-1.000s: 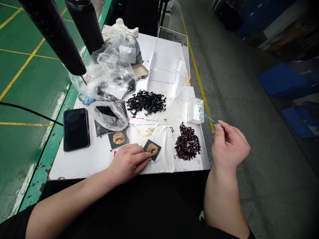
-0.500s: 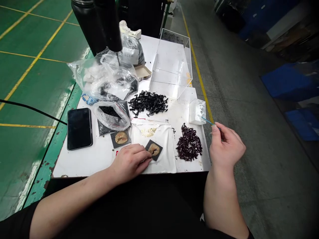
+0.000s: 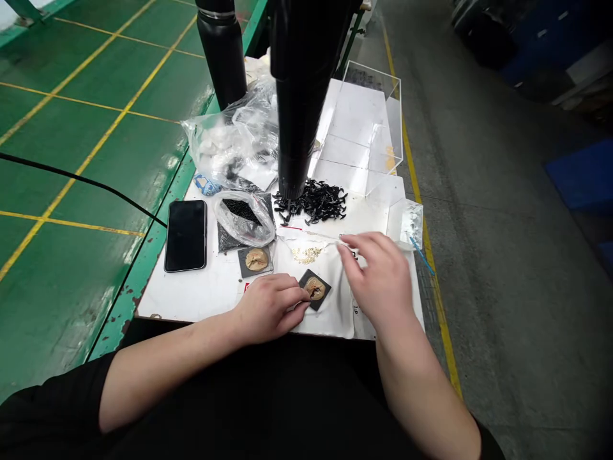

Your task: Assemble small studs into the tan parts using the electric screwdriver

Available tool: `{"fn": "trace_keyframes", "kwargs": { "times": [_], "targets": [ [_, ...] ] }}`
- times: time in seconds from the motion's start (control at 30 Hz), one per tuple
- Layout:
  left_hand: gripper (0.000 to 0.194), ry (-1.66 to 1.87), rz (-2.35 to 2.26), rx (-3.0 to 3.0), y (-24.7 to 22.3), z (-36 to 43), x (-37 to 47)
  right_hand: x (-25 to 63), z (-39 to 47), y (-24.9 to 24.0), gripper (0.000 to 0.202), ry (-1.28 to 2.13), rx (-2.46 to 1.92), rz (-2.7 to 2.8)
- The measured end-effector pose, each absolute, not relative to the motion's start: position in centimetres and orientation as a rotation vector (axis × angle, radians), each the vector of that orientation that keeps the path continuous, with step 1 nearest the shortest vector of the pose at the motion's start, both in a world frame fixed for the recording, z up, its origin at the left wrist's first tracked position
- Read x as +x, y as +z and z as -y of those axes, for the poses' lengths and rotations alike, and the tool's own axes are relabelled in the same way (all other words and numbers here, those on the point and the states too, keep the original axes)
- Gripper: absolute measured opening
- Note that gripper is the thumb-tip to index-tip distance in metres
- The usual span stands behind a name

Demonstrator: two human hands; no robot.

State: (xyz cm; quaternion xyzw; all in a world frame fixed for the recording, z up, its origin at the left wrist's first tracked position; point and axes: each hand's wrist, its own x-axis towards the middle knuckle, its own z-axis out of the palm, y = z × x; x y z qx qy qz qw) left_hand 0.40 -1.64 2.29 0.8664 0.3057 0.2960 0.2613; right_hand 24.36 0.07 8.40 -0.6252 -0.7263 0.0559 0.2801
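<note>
My left hand (image 3: 274,308) rests at the front of the table, its thumb and fingers closed on the left edge of a dark square block (image 3: 326,295). A tan round piece (image 3: 315,287) with a small dark part in its middle sits on that block. My right hand (image 3: 379,281) hovers over the right side of a white packet (image 3: 335,322), thumb and forefinger apart, nothing visible between them. Small gold rings (image 3: 307,255) lie on the packet. A second dark block (image 3: 245,267) with a tan round piece (image 3: 257,259) lies to the left.
A black cylindrical tool (image 3: 301,108) hangs over a pile of black parts (image 3: 322,201). At right, a blue stick (image 3: 422,257) leans in a small white container (image 3: 412,223). A phone (image 3: 186,236), an open bag of black pieces (image 3: 244,220) and a clear box (image 3: 368,121) surround the work.
My right hand has let go of the blue stick, which now rests in the white container, and moved left over the packet. The view has shifted; my left hand stays at the block.
</note>
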Motion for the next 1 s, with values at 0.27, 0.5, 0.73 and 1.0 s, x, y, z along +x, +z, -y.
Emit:
{"fn": "trace_keyframes", "kwargs": {
  "times": [0.27, 0.5, 0.73, 1.0],
  "targets": [
    [0.019, 0.872, -0.83, 2.349, 2.0, 1.7, 0.3, 16.9, -9.6, 7.9, 0.033, 0.268, -1.749, 2.535],
    [0.019, 0.88, -0.842, 2.343, 1.6, 1.7, 0.3, 13.7, -12.2, 7.1, 0.032, 0.236, -1.827, 2.56],
    [0.019, 0.876, -0.857, 2.317, 1.7, 1.7, 0.2, 17.2, -9.6, 8.9, 0.022, 0.381, -1.882, 2.23],
    [0.012, 0.9, -0.91, 2.27, 2.1, 1.5, 0.2, 25.4, -0.6, 9.0, 0.027, 0.727, -1.675, 1.873]
  ]
}}
